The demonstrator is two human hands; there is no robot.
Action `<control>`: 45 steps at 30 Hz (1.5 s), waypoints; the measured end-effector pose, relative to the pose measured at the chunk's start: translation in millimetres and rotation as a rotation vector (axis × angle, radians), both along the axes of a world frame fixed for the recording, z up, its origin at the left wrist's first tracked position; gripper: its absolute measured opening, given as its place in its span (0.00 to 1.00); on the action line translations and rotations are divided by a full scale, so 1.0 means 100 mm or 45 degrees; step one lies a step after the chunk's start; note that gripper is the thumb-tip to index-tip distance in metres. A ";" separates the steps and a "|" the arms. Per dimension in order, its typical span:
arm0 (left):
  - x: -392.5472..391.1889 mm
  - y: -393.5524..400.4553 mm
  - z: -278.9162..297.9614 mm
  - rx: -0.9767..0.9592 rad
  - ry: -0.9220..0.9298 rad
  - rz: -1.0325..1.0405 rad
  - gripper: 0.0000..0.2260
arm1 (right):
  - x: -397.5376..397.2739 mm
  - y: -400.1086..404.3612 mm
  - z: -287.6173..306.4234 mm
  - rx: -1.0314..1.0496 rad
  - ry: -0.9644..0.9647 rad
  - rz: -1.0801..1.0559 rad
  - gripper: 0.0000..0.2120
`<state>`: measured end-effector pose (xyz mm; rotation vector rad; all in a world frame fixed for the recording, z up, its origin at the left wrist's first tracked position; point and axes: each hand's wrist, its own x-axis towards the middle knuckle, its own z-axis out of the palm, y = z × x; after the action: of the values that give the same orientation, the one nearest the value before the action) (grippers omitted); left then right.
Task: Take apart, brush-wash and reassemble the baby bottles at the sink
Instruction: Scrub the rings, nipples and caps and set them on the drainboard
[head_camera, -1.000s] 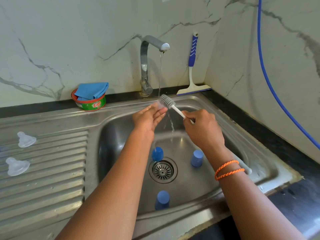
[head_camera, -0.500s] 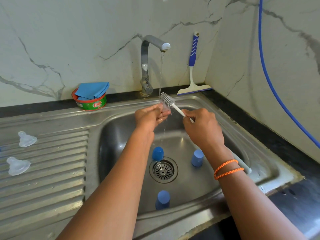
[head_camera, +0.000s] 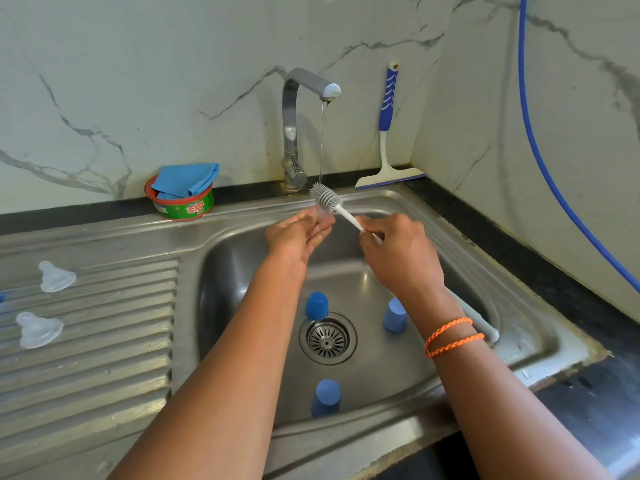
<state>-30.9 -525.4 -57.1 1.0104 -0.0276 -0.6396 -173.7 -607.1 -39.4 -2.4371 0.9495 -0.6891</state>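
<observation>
Uncurled again, left hand (head_camera: pixel 300 237) cups small clear part under tap (head_camera: pixel 304 98) for rinsing; right hand (head_camera: pixel 398 254) grips brush (head_camera: pixel 327 200).

Both hands raised, left (head_camera: pixel 298 234) cupped loosely, right (head_camera: pixel 398 252) curled tight.
</observation>
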 end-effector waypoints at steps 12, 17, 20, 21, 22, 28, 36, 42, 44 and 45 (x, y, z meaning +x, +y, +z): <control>0.06 0.03 -0.03 0.088 -0.013 0.070 0.05 | 0.01 -0.05 -0.07 0.041 0.022 0.065 0.19; 0.03 0.02 -0.02 0.064 -0.020 -0.048 0.02 | 0.00 -0.14 -0.11 0.059 0.022 -0.003 0.18; 0.12 0.06 -0.04 0.007 0.056 0.108 0.04 | -0.03 -0.13 -0.11 0.078 0.074 0.038 0.17; 0.16 0.08 -0.05 -0.001 0.059 0.145 0.05 | -0.03 -0.11 -0.12 0.092 0.073 0.068 0.17; 0.21 0.10 -0.05 -0.006 0.055 0.167 0.06 | -0.02 -0.09 -0.12 0.097 0.067 0.092 0.17; 0.29 0.20 0.00 -0.009 0.094 0.198 0.08 | -0.02 0.07 -0.06 0.017 0.044 0.129 0.18; 0.31 0.25 0.01 -0.011 0.142 0.164 0.11 | -0.06 0.35 0.10 -0.246 0.064 0.160 0.17; 0.25 0.25 0.09 -0.140 0.175 0.090 0.13 | -0.05 0.44 0.12 -0.332 0.126 0.177 0.18; 0.23 0.25 0.13 -0.244 0.207 0.003 0.15 | -0.04 0.46 0.14 -0.402 0.176 0.186 0.18; 0.22 0.26 0.14 -0.267 0.216 -0.024 0.16 | -0.04 0.47 0.15 -0.455 0.199 0.178 0.18</control>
<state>-9.3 -499.5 -43.0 0.7522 0.0442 -0.7224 -178.1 -559.8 -24.2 -2.8759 0.7533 -0.6737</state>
